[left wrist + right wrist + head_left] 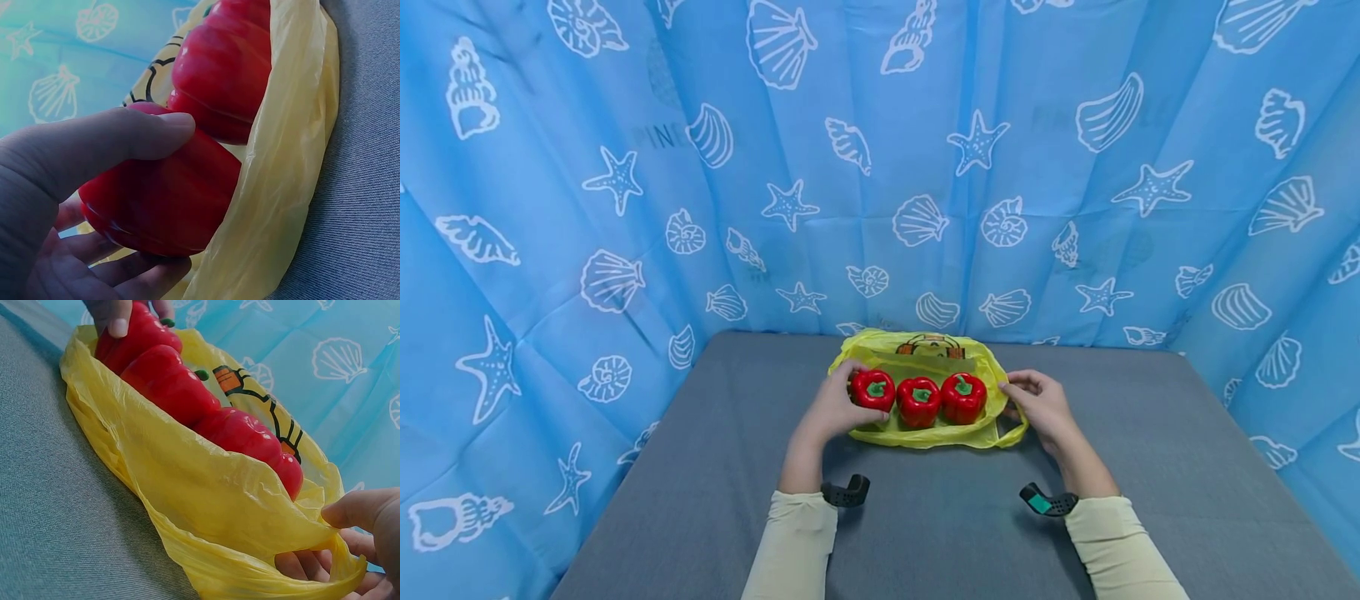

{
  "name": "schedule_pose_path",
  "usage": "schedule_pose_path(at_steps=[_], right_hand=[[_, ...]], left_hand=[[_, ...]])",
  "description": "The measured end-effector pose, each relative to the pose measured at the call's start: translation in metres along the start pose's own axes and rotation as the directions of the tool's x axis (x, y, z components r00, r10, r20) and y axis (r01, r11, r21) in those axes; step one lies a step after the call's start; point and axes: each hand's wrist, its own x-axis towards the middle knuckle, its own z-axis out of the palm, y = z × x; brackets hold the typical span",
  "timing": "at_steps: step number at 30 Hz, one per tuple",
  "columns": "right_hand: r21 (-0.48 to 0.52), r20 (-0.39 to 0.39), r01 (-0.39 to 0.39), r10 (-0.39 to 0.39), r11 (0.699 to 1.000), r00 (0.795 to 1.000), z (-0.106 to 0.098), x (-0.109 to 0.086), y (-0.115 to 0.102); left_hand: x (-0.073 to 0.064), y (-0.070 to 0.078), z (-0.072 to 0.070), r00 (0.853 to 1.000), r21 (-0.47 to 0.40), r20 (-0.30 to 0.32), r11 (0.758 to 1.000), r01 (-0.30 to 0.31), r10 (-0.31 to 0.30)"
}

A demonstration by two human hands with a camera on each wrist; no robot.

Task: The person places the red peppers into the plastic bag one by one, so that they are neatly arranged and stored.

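Observation:
A yellow plastic bag (917, 437) lies on the table with its mouth spread wide. Three red bell peppers with green stems sit in a row inside it: a left one (874, 390), a middle one (919, 403) and a right one (964, 398). My left hand (838, 404) grips the left bell pepper, thumb across its near side and fingers around the far side, as the left wrist view shows (94, 162). At the bag's right end my right hand (1041, 404) pinches the edge by the handle loop (350, 565), between thumb and fingers.
The grey cloth-covered table (940, 525) stretches around the bag. Behind and beside it hangs a blue curtain (880, 183) with white seashells and starfish. Each wrist wears a black band; the left band (846, 492) and right band (1048, 502) stand out from the sleeves.

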Motion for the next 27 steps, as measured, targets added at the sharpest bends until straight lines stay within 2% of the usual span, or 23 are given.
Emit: schedule_pose_path(at_steps=[12, 27], right_hand=[[0.005, 0.005, -0.004, 0.004, 1.000, 1.000, -0.0002, 0.0013, -0.0003], [0.003, 0.007, 0.006, -0.006, 1.000, 1.000, -0.0004, 0.0004, 0.0013]], left_hand=[[0.0022, -0.0035, 0.0020, 1.000, 0.013, 0.012, 1.000, 0.027, -0.027], [0.0020, -0.0073, 0.0036, 0.999, 0.002, 0.040, 1.000, 0.007, -0.007]])
